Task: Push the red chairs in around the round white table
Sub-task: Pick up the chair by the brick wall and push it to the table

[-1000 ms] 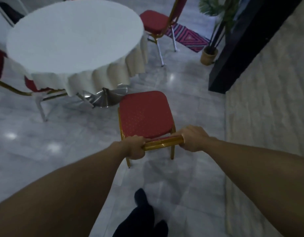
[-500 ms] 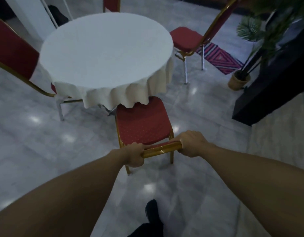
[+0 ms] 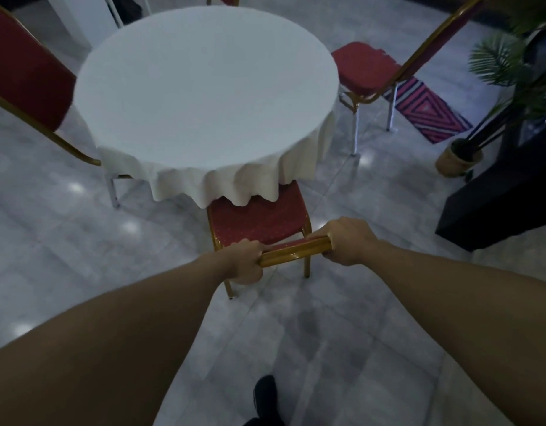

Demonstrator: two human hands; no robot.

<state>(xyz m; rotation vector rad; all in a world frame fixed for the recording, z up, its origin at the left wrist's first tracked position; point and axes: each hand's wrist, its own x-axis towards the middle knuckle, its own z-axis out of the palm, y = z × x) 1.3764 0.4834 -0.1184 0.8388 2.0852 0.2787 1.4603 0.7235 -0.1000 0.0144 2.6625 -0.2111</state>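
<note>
A banquet or function room, dimly lit. A round table (image 3: 204, 87) draped in a white cloth (image 3: 234, 186) that hangs in folds stands on a polished grey marble-tile floor (image 3: 65, 241). Around it are red padded banquet chairs with gold metal frames: one (image 3: 259, 219) tucked under the near edge, one (image 3: 25, 72) at the left edge, one (image 3: 370, 69) at the right. A potted palm (image 3: 459, 155) and a striped red rug (image 3: 428, 112) sit near a dark counter (image 3: 496, 204) to the right.
</note>
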